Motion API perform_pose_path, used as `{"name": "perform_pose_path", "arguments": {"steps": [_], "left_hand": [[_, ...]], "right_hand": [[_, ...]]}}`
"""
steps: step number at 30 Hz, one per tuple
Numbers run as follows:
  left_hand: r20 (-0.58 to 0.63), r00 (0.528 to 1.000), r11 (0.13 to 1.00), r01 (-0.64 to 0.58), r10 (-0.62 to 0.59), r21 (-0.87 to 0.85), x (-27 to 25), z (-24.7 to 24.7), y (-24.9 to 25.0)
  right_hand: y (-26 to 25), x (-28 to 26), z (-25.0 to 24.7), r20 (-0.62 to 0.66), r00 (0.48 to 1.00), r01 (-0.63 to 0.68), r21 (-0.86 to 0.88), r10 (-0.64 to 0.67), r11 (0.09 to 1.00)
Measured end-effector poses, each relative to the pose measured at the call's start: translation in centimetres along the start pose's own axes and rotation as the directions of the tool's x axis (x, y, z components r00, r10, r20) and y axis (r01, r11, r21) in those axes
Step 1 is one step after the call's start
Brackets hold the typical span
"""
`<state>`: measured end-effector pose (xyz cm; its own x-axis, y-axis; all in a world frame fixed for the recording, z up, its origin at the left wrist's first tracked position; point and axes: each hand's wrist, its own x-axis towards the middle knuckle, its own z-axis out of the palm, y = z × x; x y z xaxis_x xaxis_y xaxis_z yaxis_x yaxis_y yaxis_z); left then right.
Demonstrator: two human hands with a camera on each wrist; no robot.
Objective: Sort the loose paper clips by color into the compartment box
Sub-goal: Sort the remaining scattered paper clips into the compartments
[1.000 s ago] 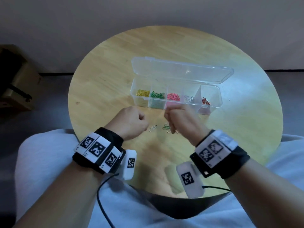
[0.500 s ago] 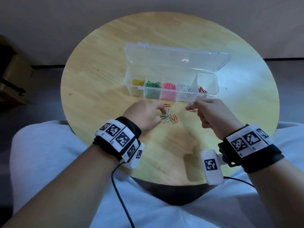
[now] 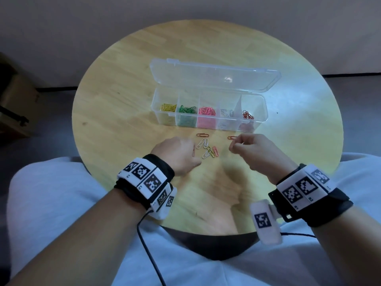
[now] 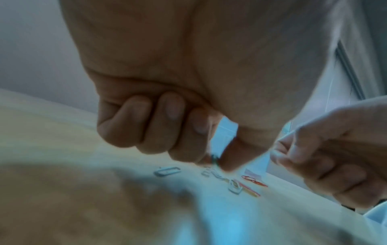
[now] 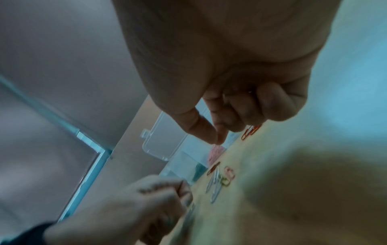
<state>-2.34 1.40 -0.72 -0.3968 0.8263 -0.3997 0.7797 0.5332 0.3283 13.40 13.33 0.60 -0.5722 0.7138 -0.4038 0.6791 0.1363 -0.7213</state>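
Observation:
The clear compartment box stands open at mid-table and holds yellow, green, pink, silver and red clips in separate compartments. Several loose clips lie in front of it, white, yellow and orange, with a red clip just beyond them. My left hand is at the left edge of this pile. Its thumb and forefinger pinch a green clip just above the table. My right hand hovers to the right, fingers curled and thumb meeting forefinger. A thin pale wire shows in it. Another red clip lies by its fingertips.
The box's lid lies folded back behind it. The round wooden table ends close to my lap, which is covered in white cloth. A cardboard box sits on the floor at the far left.
My right hand went from the pile to the right, beside the lone red clip. My left hand reached into the pile, and the green clip that lay there is now between its fingers.

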Motion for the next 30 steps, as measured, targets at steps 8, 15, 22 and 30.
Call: {"name": "perform_pose_path", "arguments": {"steps": [8, 15, 22, 30], "left_hand": [[-0.074, 0.997, 0.958, -0.048, 0.028, -0.284, -0.5, -2.0, -0.4], [-0.147, 0.989, 0.938, -0.047, -0.004, -0.345, -1.2, -4.5, -1.4], [-0.139, 0.988, 0.949, 0.016, -0.063, -0.316, -1.2, -6.9, -1.5], [-0.215, 0.975, 0.969, -0.001, -0.053, -0.247, 1.1, -9.8, 0.3]], "right_hand": [[-2.9, -0.5, 1.3, 0.205, 0.978, 0.042, 0.005, -0.042, 0.999], [-8.8, 2.7, 0.7, 0.165, 0.965, 0.165, 0.22, -0.203, 0.961], [-11.0, 6.6, 1.8, 0.037, 0.958, 0.286, -0.015, -0.286, 0.958], [-7.9, 3.5, 0.7, -0.124, 0.921, 0.385, 0.165, -0.369, 0.908]]}}
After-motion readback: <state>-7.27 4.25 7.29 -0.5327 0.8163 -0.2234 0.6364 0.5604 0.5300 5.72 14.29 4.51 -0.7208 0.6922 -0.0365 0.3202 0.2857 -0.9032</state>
